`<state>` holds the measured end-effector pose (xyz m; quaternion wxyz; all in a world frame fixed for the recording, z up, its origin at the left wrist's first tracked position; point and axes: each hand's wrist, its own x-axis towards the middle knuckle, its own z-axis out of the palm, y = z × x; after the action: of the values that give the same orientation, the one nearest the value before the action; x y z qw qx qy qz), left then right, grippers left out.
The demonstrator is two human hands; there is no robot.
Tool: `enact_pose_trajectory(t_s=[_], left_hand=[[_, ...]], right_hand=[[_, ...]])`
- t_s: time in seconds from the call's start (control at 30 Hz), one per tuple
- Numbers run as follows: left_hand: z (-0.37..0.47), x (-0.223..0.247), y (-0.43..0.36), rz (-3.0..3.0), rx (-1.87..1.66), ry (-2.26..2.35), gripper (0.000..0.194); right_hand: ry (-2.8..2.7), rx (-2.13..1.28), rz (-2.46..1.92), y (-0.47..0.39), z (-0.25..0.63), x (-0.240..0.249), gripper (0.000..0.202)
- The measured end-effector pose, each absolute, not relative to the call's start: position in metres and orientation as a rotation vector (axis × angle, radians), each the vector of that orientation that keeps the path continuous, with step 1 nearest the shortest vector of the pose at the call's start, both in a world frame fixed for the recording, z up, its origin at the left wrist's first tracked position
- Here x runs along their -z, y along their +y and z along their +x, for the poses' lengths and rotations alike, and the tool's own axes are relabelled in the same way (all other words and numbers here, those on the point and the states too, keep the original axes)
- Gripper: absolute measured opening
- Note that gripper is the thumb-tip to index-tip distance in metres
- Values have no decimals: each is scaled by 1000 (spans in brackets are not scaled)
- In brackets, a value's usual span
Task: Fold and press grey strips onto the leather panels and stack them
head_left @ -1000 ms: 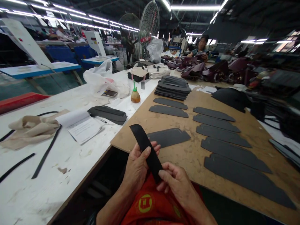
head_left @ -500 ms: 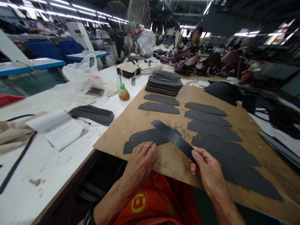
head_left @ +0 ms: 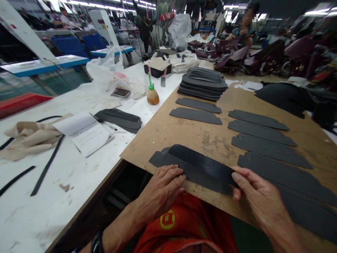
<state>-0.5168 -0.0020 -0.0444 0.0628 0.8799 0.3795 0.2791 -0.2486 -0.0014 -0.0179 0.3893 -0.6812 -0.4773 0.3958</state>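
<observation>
A smooth black strip lies along the upper part of a dark grey shaped panel at the near edge of the brown board. My right hand pinches the strip's right end between thumb and fingers. My left hand rests flat on the panel's lower left, fingers stretched out and holding nothing. To the right, several similar grey panels lie in a column. Two narrower-looking panels lie farther back, in front of a tall stack of panels.
Left on the white table are an open notepad, a pen, beige cloth and more dark pieces. A green-tipped glue bottle stands near the board. Maroon bags and a person are behind.
The black strip has come down and turned to lie along the grey panel, which now sits less tilted. My right hand moved right with the strip's end. The view shifted left.
</observation>
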Motion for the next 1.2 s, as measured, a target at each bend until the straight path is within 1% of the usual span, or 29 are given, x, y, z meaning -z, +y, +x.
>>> enact_pose_trajectory(t_s=[0.2, 0.37, 0.53, 0.73, 0.87, 1.0, 1.2], left_hand=[[-529, 54, -8, 2636, -985, 1051, 22], [-537, 58, -4, 2583, -1174, 1169, 32], [-539, 61, 3, 2588, -1122, 1281, 33], [-540, 66, 2, 2551, -992, 1320, 40], [-540, 68, 1, 2597, -926, 1328, 41], [-540, 67, 1, 2594, -844, 1377, 42], [-540, 63, 4, 2585, -822, 1372, 41]], right_hand=[[-1362, -1020, -1827, 7, -264, 18, 49], [-1483, -909, -1916, 12, -266, 15, 48], [-1461, -960, -1953, 12, -269, 17, 51], [-1398, -895, -2130, 12, -275, 18, 56], [-1329, -897, -2162, 11, -277, 17, 62], [-1345, -915, -2143, 8, -276, 20, 58], [-1343, -896, -2152, 7, -276, 20, 55]])
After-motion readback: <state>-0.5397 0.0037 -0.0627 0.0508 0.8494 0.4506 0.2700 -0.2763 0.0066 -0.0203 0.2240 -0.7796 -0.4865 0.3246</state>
